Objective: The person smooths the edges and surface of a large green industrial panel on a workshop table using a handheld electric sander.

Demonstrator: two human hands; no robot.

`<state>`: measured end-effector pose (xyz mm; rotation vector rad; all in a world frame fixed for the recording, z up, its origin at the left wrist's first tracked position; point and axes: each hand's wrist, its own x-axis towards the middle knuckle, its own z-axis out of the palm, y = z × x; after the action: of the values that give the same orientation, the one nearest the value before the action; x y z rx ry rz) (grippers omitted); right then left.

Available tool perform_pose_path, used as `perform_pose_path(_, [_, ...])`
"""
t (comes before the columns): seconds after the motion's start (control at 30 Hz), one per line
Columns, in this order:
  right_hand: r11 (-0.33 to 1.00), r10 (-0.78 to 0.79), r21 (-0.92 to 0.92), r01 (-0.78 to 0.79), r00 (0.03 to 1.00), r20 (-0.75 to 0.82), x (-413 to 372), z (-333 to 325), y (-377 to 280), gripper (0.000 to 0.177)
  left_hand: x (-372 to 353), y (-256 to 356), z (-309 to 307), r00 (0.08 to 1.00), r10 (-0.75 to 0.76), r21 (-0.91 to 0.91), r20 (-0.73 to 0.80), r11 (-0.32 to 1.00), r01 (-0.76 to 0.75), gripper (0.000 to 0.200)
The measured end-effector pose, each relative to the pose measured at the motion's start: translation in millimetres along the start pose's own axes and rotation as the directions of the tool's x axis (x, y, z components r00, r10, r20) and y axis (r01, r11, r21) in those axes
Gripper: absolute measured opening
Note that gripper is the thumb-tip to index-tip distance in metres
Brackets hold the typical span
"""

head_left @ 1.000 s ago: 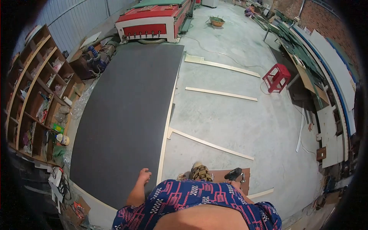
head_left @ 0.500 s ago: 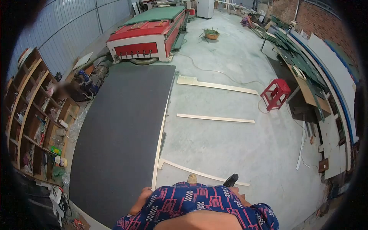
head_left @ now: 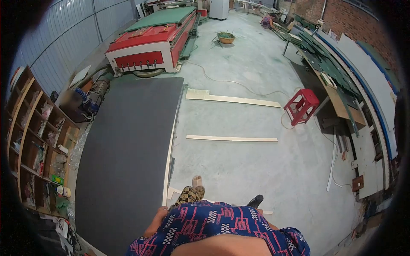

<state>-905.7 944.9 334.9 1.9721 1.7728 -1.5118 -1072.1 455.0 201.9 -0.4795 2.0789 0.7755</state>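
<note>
My left hand [head_left: 161, 212] hangs low at my side, overlapping the right edge of a large dark grey panel [head_left: 128, 141] in this view. Its fingers are small and partly hidden, so I cannot tell whether they grip anything. A pale strip [head_left: 168, 170] runs along that panel edge and ends close to the hand. My right hand [head_left: 261, 212] is mostly covered by my blue patterned shirt [head_left: 213, 222]; only a bit of it and the forearm show. The floor and my dark shoe [head_left: 256, 201] are nearest to it.
Pale strips, including a long one [head_left: 232, 138], lie on the floor. A red stool [head_left: 302, 106] stands at right beside a workbench [head_left: 333, 89]. Ahead are a red and white machine [head_left: 145, 51] and a yellow basin [head_left: 226, 38]. Shelving [head_left: 38, 141] lines the left; a person [head_left: 267, 21] crouches far back.
My left foot has stepped forward, showing a patterned trouser leg. The floor strips sit lower and further left in view. Both hands keep nearly the same place beside my body.
</note>
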Motion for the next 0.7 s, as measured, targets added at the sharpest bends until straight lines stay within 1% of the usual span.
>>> perform_pose_path(0.17, [0.995, -0.031, -0.098, 0.025, 0.998, -0.056, 53, 10, -5, 0.019, 15, 51, -7, 0.998, -0.009, -0.023, 0.055, 1.0, 0.01, 0.05])
perform_pose_path(0.27, [0.986, -0.057, -0.16, 0.044, 0.995, -0.078, 92, 17, -16, 0.022, 33, 95, -12, 0.994, -0.007, -0.025, 0.105, 1.0, 0.01, 0.052])
perform_pose_path(0.33, [0.977, -0.041, -0.21, 0.025, 0.997, -0.072, 126, 22, -20, 0.024, 43, 138, -22, 0.989, 0.001, -0.032, 0.147, 0.999, 0.004, 0.053])
perform_pose_path(0.37, [0.969, -0.012, -0.247, -0.001, 0.999, -0.052, 150, 23, -21, 0.036, 47, 164, -29, 0.985, 0.005, -0.038, 0.17, 0.999, 0.001, 0.054])
perform_pose_path(0.43, [0.945, -0.023, -0.328, -0.004, 0.997, -0.079, 198, 32, -25, 0.038, 51, 220, -45, 0.979, 0.01, -0.056, 0.202, 0.998, 0.002, 0.055])
perform_pose_path(0.5, [0.912, -0.04, -0.411, -0.001, 0.995, -0.092, 233, 37, -38, 0.04, 54, 271, -62, 0.98, -0.006, -0.047, 0.2, 0.999, 0.015, 0.056])
perform_pose_path(0.57, [0.918, -0.028, -0.398, -0.005, 0.997, -0.078, 254, 45, -67, 0.038, 70, 305, -76, 0.985, -0.029, -0.011, 0.172, 0.999, 0.031, 0.057])
perform_pose_path(0.6, [0.922, -0.024, -0.388, -0.006, 0.997, -0.072, 264, 50, -83, 0.037, 84, 318, -82, 0.987, -0.016, 0.013, 0.161, 1.0, 0.015, 0.056])
perform_pose_path(0.63, [0.964, -0.042, -0.265, 0.029, 0.998, -0.043, 246, 48, -114, 0.034, 101, 329, -86, 0.988, -0.002, 0.04, 0.152, 0.999, -0.005, 0.055])
perform_pose_path(0.7, [0.997, -0.078, 0.002, 0.078, 0.997, 0.017, 162, 45, -221, 0.03, 151, 335, -89, 0.994, -0.009, -0.014, 0.105, 1.0, 0.01, 0.053])
